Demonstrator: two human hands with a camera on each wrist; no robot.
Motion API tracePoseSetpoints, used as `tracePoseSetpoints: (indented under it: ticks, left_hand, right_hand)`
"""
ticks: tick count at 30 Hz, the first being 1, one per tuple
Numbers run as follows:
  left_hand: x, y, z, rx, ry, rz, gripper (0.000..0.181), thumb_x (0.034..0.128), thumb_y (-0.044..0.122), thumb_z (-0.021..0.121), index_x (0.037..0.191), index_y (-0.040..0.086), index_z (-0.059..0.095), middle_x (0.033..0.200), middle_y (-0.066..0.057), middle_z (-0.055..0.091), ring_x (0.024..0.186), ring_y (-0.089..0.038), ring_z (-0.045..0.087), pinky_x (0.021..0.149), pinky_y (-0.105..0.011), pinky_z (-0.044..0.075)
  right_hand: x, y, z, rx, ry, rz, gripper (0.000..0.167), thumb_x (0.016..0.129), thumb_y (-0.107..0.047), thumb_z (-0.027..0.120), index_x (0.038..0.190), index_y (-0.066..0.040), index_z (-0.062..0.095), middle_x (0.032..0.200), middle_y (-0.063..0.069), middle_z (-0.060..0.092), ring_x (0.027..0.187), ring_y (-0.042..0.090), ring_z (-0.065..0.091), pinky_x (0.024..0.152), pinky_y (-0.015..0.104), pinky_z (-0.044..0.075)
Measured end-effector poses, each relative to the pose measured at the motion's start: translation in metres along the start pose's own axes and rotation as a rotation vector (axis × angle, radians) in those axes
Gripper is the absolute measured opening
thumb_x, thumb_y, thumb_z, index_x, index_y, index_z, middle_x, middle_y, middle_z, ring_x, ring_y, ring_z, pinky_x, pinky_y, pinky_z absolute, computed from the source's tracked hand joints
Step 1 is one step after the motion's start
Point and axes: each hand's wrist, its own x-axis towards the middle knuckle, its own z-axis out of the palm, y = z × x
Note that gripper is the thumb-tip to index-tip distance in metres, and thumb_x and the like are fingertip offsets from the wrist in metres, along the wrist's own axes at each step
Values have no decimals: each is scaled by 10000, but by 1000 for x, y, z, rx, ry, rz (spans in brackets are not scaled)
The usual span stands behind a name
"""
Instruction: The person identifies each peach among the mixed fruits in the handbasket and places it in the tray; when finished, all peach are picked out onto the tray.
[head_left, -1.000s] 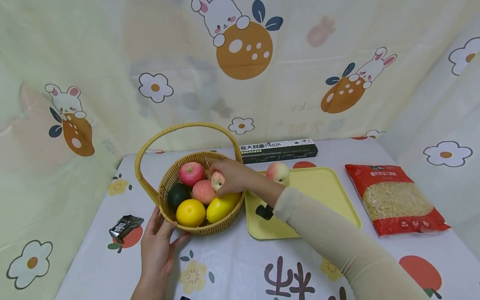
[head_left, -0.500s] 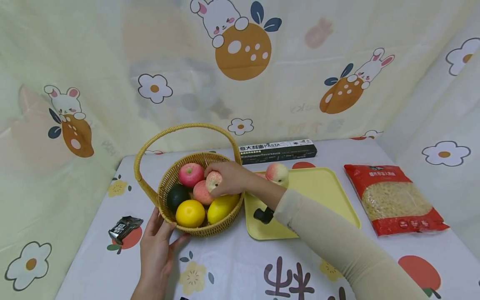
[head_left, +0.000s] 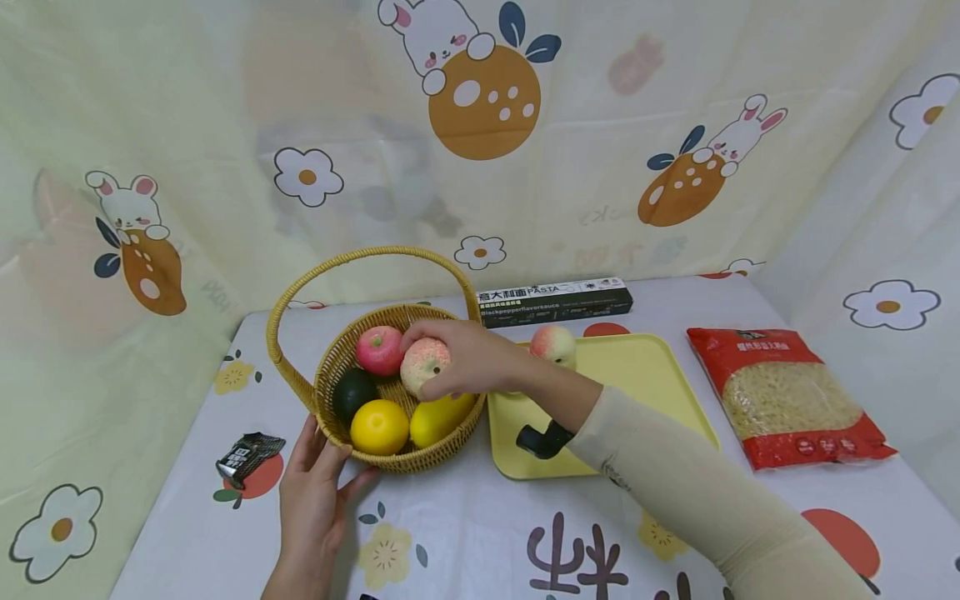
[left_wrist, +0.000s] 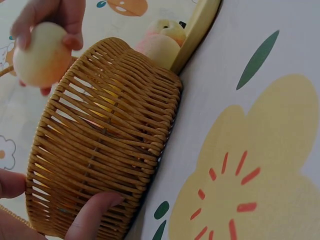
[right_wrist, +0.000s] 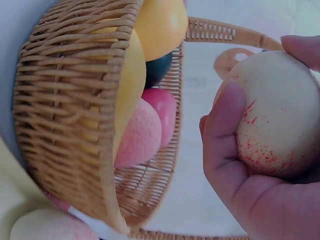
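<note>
Pinching peach (head_left: 424, 365), mid-frame: right hand (head_left: 480, 357); lower left, left hand (head_left: 311, 498) spread against basket (head_left: 408, 463); loosened pinch could drop peach.

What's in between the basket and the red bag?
In the head view, a yellow tray lies between the basket and the red bag, with a peach near its far edge. A sleeved right arm crosses over it too.

pasta box (head_left: 555, 312), red bag (head_left: 791, 400), packet (head_left: 247, 458)
</note>
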Motion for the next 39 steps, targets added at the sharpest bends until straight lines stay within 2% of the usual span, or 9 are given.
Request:
tracePoseSetpoints:
  ticks: [7,12,18,28,34,39]
  left_hand:
    - [0,0,1,2,10,2,795,1019,88,588,1684,369,255,1743,14,310,1343,-155,575,803,-376,673]
    - [0,-1,2,-4,14,-5,801,1017,75,583,1688,357,248,1745,1,307,1372,-184,561,805,-388,672]
    - [0,0,3,-3,20,-12,808,1010,67,580,1687,360,250,1743,5,312,1394,-203,553,804,-391,673]
    - [0,-1,2,11,30,-15,807,1009,76,582,1684,373,256,1737,12,325,1368,-185,562,811,-385,672]
    - [0,-1,2,5,25,-16,805,1014,72,576,1685,373,249,1739,12,321,1398,-207,549,813,-389,671]
    - [-1,1,3,4,20,-14,807,1014,71,574,1686,374,247,1739,14,319,1401,-202,546,816,-380,671]
  right_hand:
    - [-25,9,-22,-74,86,-21,517,754,-237,795,1253,-247,659,1172,5,681,954,234,641,783,338,575]
    - [-48,19,-39,-29,109,17,534,760,-222,804,1269,-235,644,1216,36,658,1009,266,628,792,359,582]
    - [-74,34,-59,30,139,41,520,788,-141,796,1276,-200,626,1200,94,644,926,296,637,692,367,610]
    - [-109,70,-89,38,238,146,552,807,-98,799,1313,-92,579,1162,159,631,955,294,619,663,359,623]
    - [-129,93,-102,45,306,219,579,846,-131,797,1363,-74,541,1176,177,606,929,272,627,680,359,634]
    - [-137,118,-113,27,363,300,592,886,-164,793,1397,-63,512,1215,185,610,951,260,630,719,378,643]
